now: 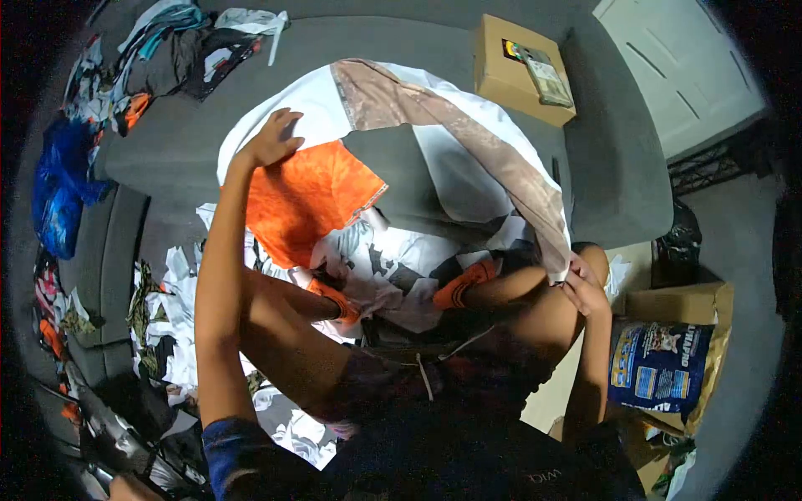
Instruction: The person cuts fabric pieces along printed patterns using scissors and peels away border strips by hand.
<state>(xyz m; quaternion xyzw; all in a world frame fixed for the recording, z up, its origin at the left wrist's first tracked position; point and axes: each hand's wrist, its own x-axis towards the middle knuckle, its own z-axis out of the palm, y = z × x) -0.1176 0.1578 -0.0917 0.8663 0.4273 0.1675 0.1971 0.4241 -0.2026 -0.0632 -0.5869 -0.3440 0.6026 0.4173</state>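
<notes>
A long white-and-beige cloth garment [455, 113] arcs across the grey sofa in front of me. Its beige strip narrows down to a cuff-like end at the right. My right hand [587, 286] has its fingers pinched on that end, beside my right knee. An orange cloth piece [305, 196] with a hemmed edge hangs at the left; whether it is joined to the white cloth I cannot tell. My left hand [274, 140] lies over the white cloth at the orange piece's upper edge, fingers apart.
Cloth scraps [393, 259] cover the floor around my feet, with more at the left. A clothes pile [171, 63] and a blue plastic bag [60, 192] lie left. A cardboard box [510, 71] stands on the sofa. At right, another box [710, 334] holds a dark-blue bag [660, 363].
</notes>
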